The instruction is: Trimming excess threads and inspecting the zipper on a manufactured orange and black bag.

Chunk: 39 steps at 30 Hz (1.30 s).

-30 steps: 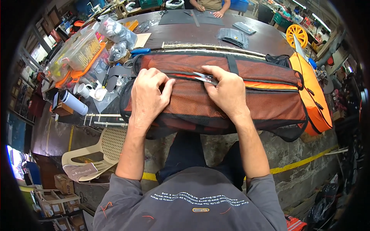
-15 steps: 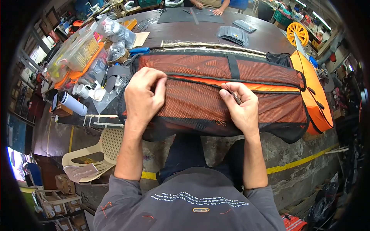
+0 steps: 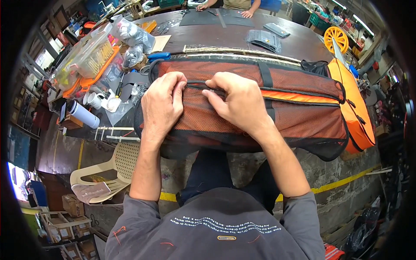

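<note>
A long bag of black mesh over orange fabric [image 3: 303, 123] lies across the near side of the table, with a black-edged slit running along its length. My left hand [image 3: 162, 104] is closed in a pinch on the slit's black edging near the bag's left end. Just to its right, my right hand [image 3: 240, 102] is closed, thumb and forefinger close together over the same edging. Whatever it grips is hidden by the fingers. Between the two hands a short stretch of dark edging shows. Bright orange lining [image 3: 299, 96] shows through the slit to the right.
Clear plastic boxes [image 3: 93, 56], a white tumbler [image 3: 83, 115] and rolls of tape crowd the table's left. An orange case [image 3: 353, 108] lies at the right. Grey folded pieces [image 3: 264, 40] lie farther back, near another person's hand [image 3: 247, 14]. A plastic chair [image 3: 123, 164] stands at left.
My right hand has moved left along the slit, close beside my left hand, and turned knuckles-up. The small dark tool seen in it before is now out of sight. My left hand keeps its pinch.
</note>
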Available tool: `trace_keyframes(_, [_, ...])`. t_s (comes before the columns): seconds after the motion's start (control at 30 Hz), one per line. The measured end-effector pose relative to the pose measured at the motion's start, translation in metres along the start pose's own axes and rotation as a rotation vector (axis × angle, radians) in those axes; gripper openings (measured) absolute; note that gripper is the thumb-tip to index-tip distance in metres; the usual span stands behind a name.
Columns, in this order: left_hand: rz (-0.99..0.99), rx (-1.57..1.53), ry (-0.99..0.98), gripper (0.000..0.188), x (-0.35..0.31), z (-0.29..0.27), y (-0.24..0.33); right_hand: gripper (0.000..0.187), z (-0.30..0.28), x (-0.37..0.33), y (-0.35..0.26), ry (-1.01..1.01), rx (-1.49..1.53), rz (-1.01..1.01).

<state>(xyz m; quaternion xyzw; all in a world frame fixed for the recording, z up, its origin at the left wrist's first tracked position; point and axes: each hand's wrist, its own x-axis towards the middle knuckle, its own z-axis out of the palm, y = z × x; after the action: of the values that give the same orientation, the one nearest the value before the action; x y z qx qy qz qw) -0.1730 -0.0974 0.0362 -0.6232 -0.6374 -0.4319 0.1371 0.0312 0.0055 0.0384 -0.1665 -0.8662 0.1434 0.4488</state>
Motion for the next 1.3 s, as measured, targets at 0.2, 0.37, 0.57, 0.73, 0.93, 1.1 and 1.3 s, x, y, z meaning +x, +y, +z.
trace_keyframes(0.2, [0.011,-0.017,-0.029,0.005,-0.007,-0.002,-0.003,0.021,0.02,0.005,0.003,-0.035,-0.084,0.0])
trace_keyframes(0.37, [-0.003,-0.033,-0.013,0.004,-0.008,-0.001,-0.005,0.022,0.022,0.006,0.003,-0.07,-0.126,0.006])
trace_keyframes(0.57, [-0.007,-0.026,-0.018,0.005,-0.008,-0.001,-0.004,0.02,0.02,0.005,0.001,-0.046,-0.1,-0.004])
trace_keyframes(0.73, [-0.013,-0.04,-0.019,0.005,-0.009,-0.002,-0.004,0.022,0.022,0.007,0.0,-0.069,-0.126,-0.001])
trace_keyframes(0.93, [-0.088,-0.182,0.039,0.005,-0.012,0.0,-0.006,0.025,0.02,0.007,-0.004,-0.08,-0.084,0.039])
trace_keyframes(1.1, [-0.169,-0.44,0.367,0.025,-0.022,-0.039,-0.033,0.027,-0.014,-0.017,-0.009,0.02,-0.043,0.124])
trace_keyframes(1.3, [-0.33,-0.147,0.177,0.011,-0.044,-0.079,-0.06,0.032,-0.063,-0.07,-0.015,-0.016,0.25,0.435])
